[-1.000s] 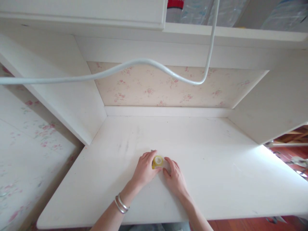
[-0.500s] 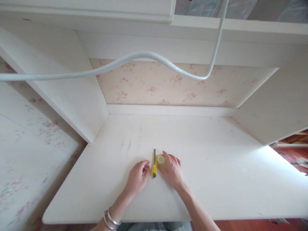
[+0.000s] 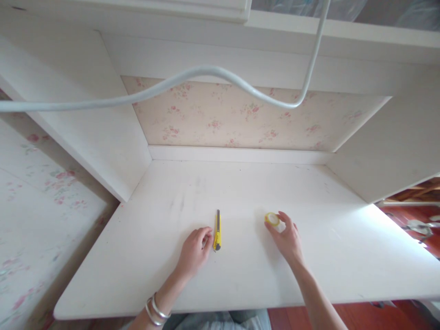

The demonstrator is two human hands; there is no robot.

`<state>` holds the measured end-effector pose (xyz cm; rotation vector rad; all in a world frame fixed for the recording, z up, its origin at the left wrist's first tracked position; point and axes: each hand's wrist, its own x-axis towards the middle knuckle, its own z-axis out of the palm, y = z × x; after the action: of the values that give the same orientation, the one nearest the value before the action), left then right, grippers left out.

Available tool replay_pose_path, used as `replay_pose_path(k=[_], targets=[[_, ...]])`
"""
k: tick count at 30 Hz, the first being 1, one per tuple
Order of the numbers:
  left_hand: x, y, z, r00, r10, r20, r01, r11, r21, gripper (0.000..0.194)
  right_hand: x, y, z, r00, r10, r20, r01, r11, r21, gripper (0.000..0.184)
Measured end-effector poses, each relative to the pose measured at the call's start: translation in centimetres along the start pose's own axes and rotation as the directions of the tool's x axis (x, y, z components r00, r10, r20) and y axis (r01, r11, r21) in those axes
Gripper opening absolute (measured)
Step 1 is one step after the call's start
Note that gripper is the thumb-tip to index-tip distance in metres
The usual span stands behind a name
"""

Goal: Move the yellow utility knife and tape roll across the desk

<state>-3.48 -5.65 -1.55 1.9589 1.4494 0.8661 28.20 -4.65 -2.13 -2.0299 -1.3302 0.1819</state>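
White desktop (image 3: 247, 275) is filling the lower view, a floral panel (image 3: 213, 123) running behind it at twelve o'clock and a pale cable (image 3: 209, 70) crossing before that panel, partly blocking it. From the desktop's middle, the left hand (image 3: 195, 250) is resting at eight o'clock, its fingers curled closed and anything inside them hidden, while the right hand (image 3: 288, 236) is gripping at three. A yellow-and-black utility knife (image 3: 217, 236) is lying just beside the left fingertips, pointing to twelve, and a yellow-rimmed roll (image 3: 272, 219) is being pinched between right thumb and fingers.
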Motion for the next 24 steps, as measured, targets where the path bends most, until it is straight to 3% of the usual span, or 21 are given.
replay_pose_path(k=[3,6,9,14,19,24], targets=[[0.4,0.9,0.0,1.000,-0.011,0.001,0.011,0.998,0.066,0.021,1.5,2.7,-1.5,0.996,0.042,-0.081,-0.047,0.997,-0.059,0.069],[0.8,2.1,0.0,0.999,-0.027,0.021,0.023,0.982,0.186,0.029,1.8,4.3,-2.0,0.994,0.084,-0.068,-0.091,0.990,-0.107,0.070],[1.3,3.1,0.1,0.998,-0.031,0.055,0.012,0.948,0.319,0.033,1.6,4.8,-1.9,0.993,0.117,-0.017,-0.118,0.982,-0.146,0.068],[2.1,4.0,0.4,0.985,-0.117,0.130,0.038,0.870,0.491,0.036,1.4,4.7,-2.0,0.992,0.127,-0.025,-0.129,0.986,-0.110,0.073],[2.4,4.7,1.2,0.959,-0.199,0.203,0.075,0.866,0.494,0.032,-0.6,3.9,-3.0,0.978,0.188,-0.088,-0.186,0.982,0.036,0.079],[2.7,7.6,4.0,0.966,-0.090,0.243,-0.008,0.927,0.374,0.033,-4.3,2.5,-4.2,0.922,0.353,-0.161,-0.287,0.899,0.331,0.056]])
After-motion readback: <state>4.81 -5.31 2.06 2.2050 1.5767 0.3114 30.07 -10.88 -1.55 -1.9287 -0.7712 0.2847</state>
